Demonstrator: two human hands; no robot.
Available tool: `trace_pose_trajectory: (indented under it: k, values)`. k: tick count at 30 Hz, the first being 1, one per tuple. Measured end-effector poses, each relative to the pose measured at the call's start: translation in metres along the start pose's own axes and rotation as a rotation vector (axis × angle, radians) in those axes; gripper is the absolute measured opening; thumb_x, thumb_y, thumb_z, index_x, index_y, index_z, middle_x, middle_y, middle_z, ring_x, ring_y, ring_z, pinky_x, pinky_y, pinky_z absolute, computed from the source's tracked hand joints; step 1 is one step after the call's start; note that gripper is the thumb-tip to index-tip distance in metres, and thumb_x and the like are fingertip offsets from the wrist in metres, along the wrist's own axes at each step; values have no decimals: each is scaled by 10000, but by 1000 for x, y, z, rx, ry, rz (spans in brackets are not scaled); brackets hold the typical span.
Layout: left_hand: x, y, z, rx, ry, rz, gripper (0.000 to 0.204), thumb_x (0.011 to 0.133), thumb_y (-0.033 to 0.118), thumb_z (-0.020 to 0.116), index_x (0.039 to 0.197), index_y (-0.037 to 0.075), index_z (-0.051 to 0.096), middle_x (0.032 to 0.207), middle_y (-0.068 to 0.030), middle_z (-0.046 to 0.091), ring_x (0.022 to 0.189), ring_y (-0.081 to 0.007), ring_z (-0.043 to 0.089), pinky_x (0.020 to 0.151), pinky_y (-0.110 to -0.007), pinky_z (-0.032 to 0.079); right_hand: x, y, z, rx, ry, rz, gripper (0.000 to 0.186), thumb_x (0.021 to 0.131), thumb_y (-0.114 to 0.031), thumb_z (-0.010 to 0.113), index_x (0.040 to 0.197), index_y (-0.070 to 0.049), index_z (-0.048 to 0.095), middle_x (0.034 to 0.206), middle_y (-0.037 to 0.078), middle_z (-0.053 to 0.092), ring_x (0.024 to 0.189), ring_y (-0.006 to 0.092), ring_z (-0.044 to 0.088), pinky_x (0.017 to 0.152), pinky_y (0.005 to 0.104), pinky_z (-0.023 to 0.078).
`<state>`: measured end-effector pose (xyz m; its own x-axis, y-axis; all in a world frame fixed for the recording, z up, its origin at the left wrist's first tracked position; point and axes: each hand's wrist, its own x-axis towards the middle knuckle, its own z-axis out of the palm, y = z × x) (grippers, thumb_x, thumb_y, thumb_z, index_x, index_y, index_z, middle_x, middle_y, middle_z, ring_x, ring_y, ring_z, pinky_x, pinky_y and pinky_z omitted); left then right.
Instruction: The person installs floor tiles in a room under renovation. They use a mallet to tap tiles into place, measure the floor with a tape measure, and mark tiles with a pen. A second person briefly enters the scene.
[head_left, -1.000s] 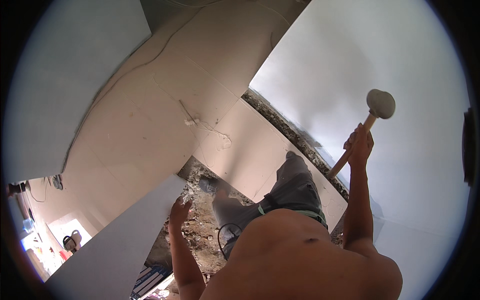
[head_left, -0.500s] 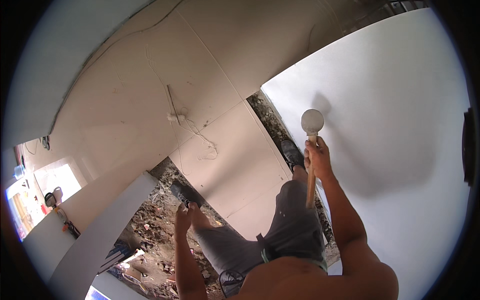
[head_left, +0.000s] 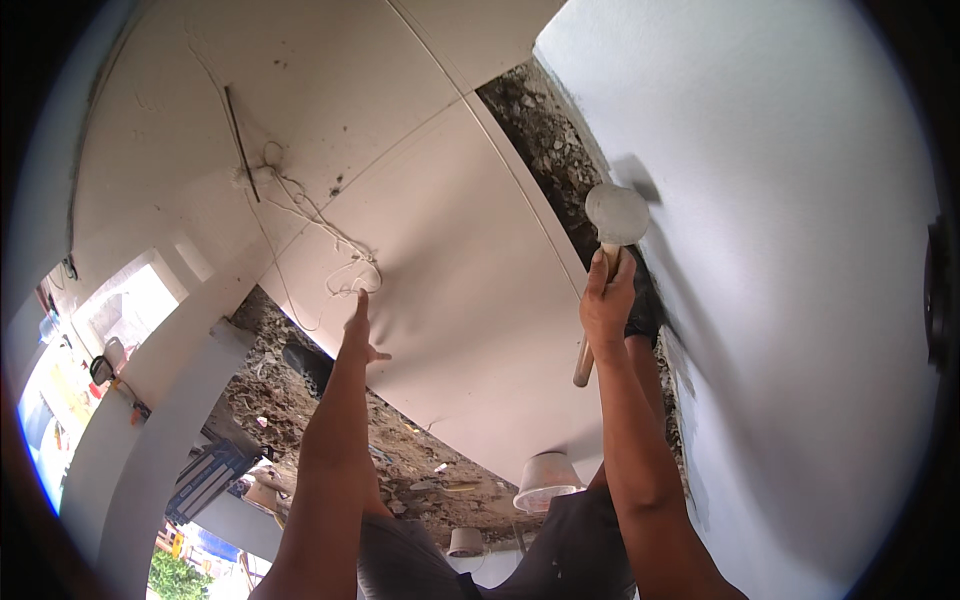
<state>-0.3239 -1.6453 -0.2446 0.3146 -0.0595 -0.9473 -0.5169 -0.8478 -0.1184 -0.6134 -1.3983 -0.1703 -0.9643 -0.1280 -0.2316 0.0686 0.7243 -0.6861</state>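
Observation:
My left hand (head_left: 362,335) has its fingers spread over a beige tile panel (head_left: 470,290), beside loose white string (head_left: 360,268); whether it touches the panel I cannot tell. My right hand (head_left: 607,300) grips the wooden handle of a mallet with a round, pale head (head_left: 615,212). That head hangs by the narrow rubble gap (head_left: 545,130) between the beige panel and a white slab (head_left: 790,280). My shoe, partly hidden, is behind my right hand.
A thin dark rod (head_left: 242,142) lies among the strings. Rubble (head_left: 265,390) borders the panel on the left, with flat boxes (head_left: 205,480) farther out. Two pale buckets (head_left: 548,480) appear low in the view, near my legs. Bright openings (head_left: 125,305) show at the left edge.
My left arm has reached forward over the panel, fingers now spread. My right hand has brought the mallet leftward from over the white slab. The view has shifted, revealing the buckets.

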Motion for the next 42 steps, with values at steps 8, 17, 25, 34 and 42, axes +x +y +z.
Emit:
trace_pose_trajectory:
  k: [8,17,25,34,42]
  values:
    - [70,-8,-6,-171,245,-86,1516,488,800,702,1423,84,-253,1522,-135,132,1329,-486,231,997,-707,320,8,20,20,64,-140,134,393,973,-387,503,961,7,504,727,138,572,636,267,568,635,382,473]
    - [78,-13,-17,-227,198,-89,1523,505,775,723,1403,120,-318,1541,-119,58,1316,-559,153,984,-737,284,29,6,32,208,-385,701,458,964,-417,513,886,34,507,700,116,580,657,246,612,631,317,500]
    - [61,-7,-10,-199,163,-53,1013,756,784,485,1502,192,139,1543,-108,96,1384,-493,80,951,-771,288,3,55,71,1,-174,368,433,972,-395,506,928,36,510,686,109,581,632,227,590,628,286,490]
    - [78,-12,-22,-284,171,-100,1358,669,742,649,1395,150,-335,1527,-109,164,1334,-485,231,962,-787,211,-10,32,47,178,108,-128,374,979,-359,509,921,10,509,732,75,571,662,193,570,641,302,466]
    - [79,-14,-25,-287,145,-82,1401,647,723,684,1382,128,-350,1531,-121,147,1332,-487,234,958,-794,222,-18,-3,38,553,-58,616,392,970,-422,504,788,-87,413,542,-34,389,401,66,388,348,245,337]
